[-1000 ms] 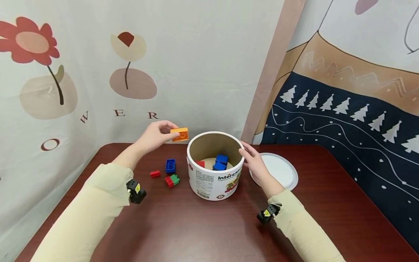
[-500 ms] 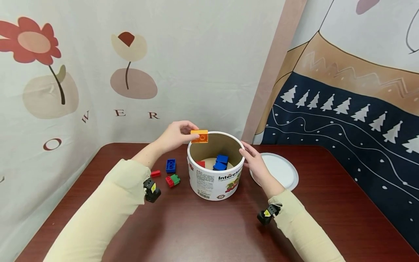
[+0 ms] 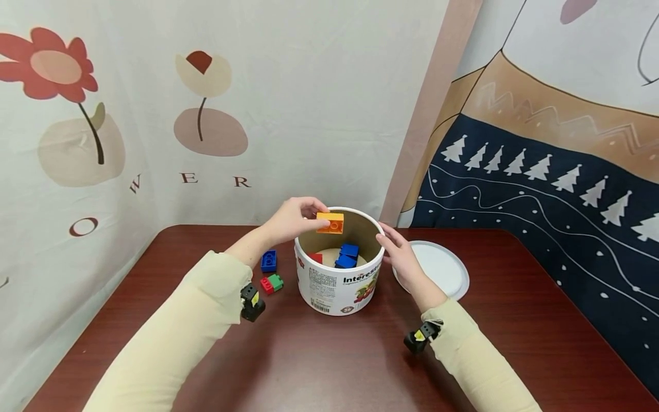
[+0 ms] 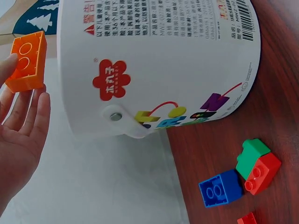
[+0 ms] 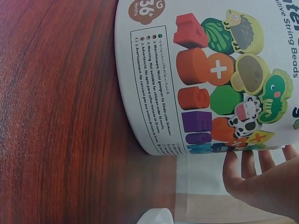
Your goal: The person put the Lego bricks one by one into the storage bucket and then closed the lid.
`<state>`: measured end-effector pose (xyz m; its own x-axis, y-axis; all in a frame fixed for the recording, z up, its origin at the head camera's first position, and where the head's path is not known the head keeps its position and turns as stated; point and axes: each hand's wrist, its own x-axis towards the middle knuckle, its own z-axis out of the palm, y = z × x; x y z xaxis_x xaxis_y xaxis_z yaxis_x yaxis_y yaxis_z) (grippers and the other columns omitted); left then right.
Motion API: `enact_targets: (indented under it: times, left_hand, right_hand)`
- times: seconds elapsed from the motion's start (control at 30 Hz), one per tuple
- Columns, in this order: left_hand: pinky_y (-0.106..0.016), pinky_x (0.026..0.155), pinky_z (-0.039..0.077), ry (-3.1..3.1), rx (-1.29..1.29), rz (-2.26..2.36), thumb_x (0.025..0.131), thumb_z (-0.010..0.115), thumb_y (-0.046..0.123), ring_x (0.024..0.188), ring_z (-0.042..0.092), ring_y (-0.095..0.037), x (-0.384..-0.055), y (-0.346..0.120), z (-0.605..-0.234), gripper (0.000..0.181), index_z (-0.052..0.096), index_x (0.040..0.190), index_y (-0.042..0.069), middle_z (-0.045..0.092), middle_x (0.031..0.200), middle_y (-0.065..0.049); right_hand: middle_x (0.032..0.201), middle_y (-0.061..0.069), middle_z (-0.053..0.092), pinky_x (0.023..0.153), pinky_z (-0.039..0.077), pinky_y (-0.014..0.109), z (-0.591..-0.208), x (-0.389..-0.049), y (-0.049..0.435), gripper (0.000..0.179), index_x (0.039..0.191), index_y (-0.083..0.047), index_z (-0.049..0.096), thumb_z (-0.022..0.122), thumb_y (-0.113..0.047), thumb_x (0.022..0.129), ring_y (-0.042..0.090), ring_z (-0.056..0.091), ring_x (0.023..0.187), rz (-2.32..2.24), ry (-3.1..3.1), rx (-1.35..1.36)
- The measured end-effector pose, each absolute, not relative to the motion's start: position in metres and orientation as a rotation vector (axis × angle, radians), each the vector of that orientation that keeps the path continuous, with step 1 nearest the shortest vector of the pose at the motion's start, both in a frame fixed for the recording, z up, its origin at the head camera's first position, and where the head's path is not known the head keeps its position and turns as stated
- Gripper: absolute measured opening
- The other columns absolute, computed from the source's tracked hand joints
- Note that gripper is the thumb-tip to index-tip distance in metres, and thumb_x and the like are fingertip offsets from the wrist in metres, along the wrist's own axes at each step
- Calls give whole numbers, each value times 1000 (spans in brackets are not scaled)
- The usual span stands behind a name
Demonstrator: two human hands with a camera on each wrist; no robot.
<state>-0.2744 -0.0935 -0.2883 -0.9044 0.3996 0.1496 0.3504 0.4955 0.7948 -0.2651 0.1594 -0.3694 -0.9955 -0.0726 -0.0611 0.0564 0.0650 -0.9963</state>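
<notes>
I've got the orange brick (image 3: 330,222) pinched in my left hand (image 3: 294,217), right over the white tub (image 3: 337,283); right hand (image 3: 400,257) rests flat on its rim (steadying). Next, I'd say: loosen that grip.

Bright, even indoor light, soft shadows, sharp focus, slight wide-angle edge distortion.

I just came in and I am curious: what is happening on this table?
A person's left hand pinches an orange brick over the open white tub, which holds blue and red bricks. The right hand rests against the tub's side. More bricks and a white lid lie beside it.
</notes>
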Motion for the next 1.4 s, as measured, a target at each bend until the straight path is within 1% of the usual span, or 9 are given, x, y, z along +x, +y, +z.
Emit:
enact_targets:
  times: [0.33, 0.4, 0.6, 0.8, 0.93, 1.07, 1.23, 1.4]
  left_hand:
    - [-37, 89, 52, 2639, 745, 1361, 85, 68, 17, 96, 61, -25, -270, -89, -292, 26, 63, 107, 6, 65, 106, -13]
    - [-38, 91, 51, 2622, 766, 1370, 85, 68, 16, 98, 62, -25, -270, -89, -293, 27, 62, 108, 4, 66, 107, -14]
    - [-43, 96, 47, 2638, 782, 1401, 85, 69, 18, 100, 62, -24, -269, -98, -295, 26, 63, 107, 5, 67, 107, -13]
    - [-43, 93, 48, 2715, 675, 1410, 85, 68, 23, 103, 61, -24, -271, -118, -298, 33, 62, 111, 4, 66, 110, -12]
    - [-43, 91, 49, 2768, 587, 1405, 86, 67, 23, 103, 60, -25, -271, -139, -306, 32, 61, 112, 5, 65, 111, -12]
    - [-45, 93, 46, 2796, 497, 1394, 87, 65, 25, 104, 59, -26, -269, -163, -320, 31, 61, 112, 7, 65, 113, -13]
    - [-49, 96, 44, 2823, 364, 1368, 88, 64, 30, 109, 57, -30, -265, -193, -341, 36, 59, 115, 6, 63, 117, -16]
    - [-48, 93, 47, 2858, 272, 1327, 89, 62, 30, 109, 57, -33, -259, -218, -362, 38, 58, 117, 3, 61, 119, -20]
  right_hand:
    - [149, 14, 35, 106, 36, 50, -368, -263, 160, 48, 145, -14, 35, 46, -25, 99, 31, 39, 132, -2076, 2235, -27]
    - [148, 14, 35, 106, 36, 50, -368, -263, 160, 48, 144, -14, 36, 46, -25, 99, 31, 39, 132, -2076, 2231, -22]
    - [148, 14, 35, 106, 37, 50, -369, -264, 158, 47, 144, -14, 36, 45, -24, 99, 31, 39, 131, -2064, 2235, -27]
    - [148, 15, 35, 106, 36, 51, -370, -265, 159, 47, 144, -13, 36, 45, -23, 99, 31, 40, 131, -2084, 2226, -26]
    - [148, 14, 35, 107, 36, 51, -369, -265, 160, 48, 144, -14, 36, 46, -25, 99, 31, 39, 132, -2077, 2232, -24]
    - [149, 12, 35, 107, 36, 50, -368, -265, 161, 47, 144, -16, 36, 45, -25, 99, 31, 39, 132, -2064, 2241, -14]
    - [149, 12, 36, 107, 36, 49, -367, -265, 160, 47, 144, -17, 36, 45, -25, 99, 30, 39, 132, -2059, 2241, 4]
    - [149, 11, 36, 107, 36, 49, -367, -265, 159, 47, 144, -16, 37, 46, -23, 99, 30, 40, 132, -2068, 2227, 9]
